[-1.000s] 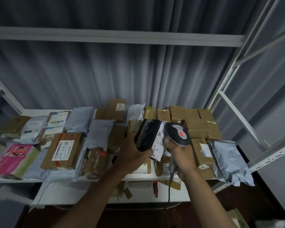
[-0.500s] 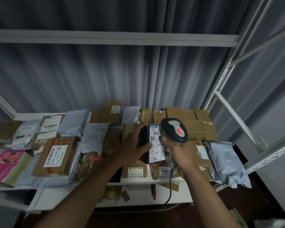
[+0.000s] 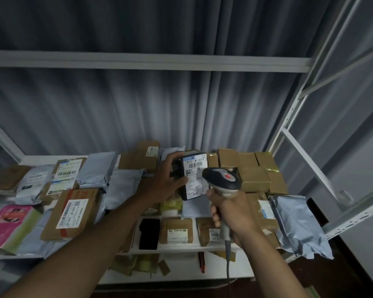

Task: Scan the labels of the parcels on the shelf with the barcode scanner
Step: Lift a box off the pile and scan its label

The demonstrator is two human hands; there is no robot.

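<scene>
Right now the left hand holds a small black parcel lifted above the middle of the shelf, fingers wrapped round its left side and the thumb pressed on the lower left of its white label. That label faces the camera; it carries printed characters, a barcode near the top and a handwritten mark lower down. The right hand grips the handle of the barcode scanner, fingers curled tight round it, with the grey and black head just beside the right edge of the label and overlapping its corner in this view. A grey cable hangs from the bottom of the handle, down past the front edge of the shelf.

Many other parcels lie on the shelf. Toward the left front edge sits a pink and green packet, and beside it a brown carton with a long white label. Grey mailer bags lie further back on the left, next to another carton with barcode stickers. A cluster of plain cardboard boxes fills the back right corner. At the right front corner a crinkled grey bag hangs over the edge. Near the front edge, below the hands, are a flat black item and two small labelled boxes. A grey curtain hangs behind the white rack.
</scene>
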